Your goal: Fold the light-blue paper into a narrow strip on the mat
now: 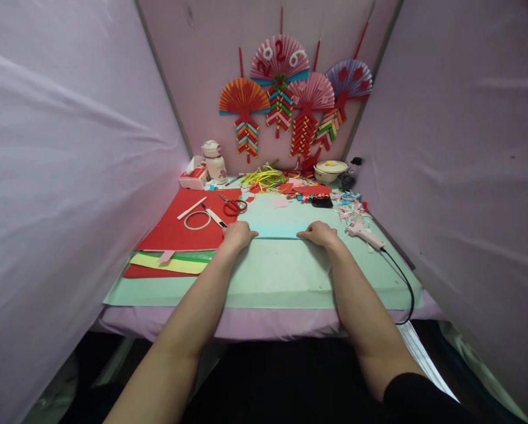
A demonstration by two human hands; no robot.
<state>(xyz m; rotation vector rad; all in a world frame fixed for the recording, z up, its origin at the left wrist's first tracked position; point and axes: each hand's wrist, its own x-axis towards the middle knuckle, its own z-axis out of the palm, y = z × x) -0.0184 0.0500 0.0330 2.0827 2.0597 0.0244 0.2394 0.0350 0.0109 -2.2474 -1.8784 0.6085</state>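
A light blue sheet of paper (276, 229) lies on the green cutting mat (273, 277) in the middle of the table. My left hand (237, 234) rests on its left end and my right hand (319, 234) on its right end. Both hands press down on the paper's near edge with the fingers curled and pinched on it. The paper looks folded along that near edge.
Red, yellow and green sheets (180, 235) are stacked at the left, with red scissors (234, 205), a white ring (197, 220) and a knife. A glue gun (363, 231) with a black cord lies right. Paper scraps, a bowl (330, 170) and hanging paper fans (279, 76) fill the back.
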